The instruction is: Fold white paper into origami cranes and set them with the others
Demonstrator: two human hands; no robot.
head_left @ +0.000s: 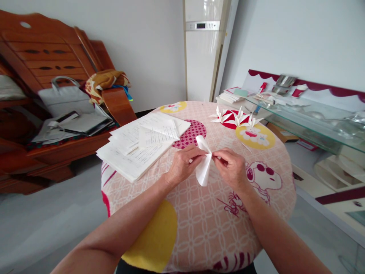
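Between my two hands, above the round table, is a piece of white folded paper [203, 174], pinched in at its middle with flaps spreading up and down. My left hand [184, 163] is closed, thumb and forefinger gripping the paper from the left. From the other side my right hand [231, 166] pinches it near the same narrow middle. Several white folded paper cranes [239, 117] stand at the far right of the table. A stack of written-on sheets [134, 160] lies to the left of my hands, with a loose folded sheet [159, 133] on top.
A patterned pink cloth [196, 224] covers the table. To the right stands a glass shelf [322, 125] with cups and dishes. A wooden bench [57, 152] with a grey bag [64, 97] is on the left, and a white cabinet-like air conditioner [202, 61] stands behind.
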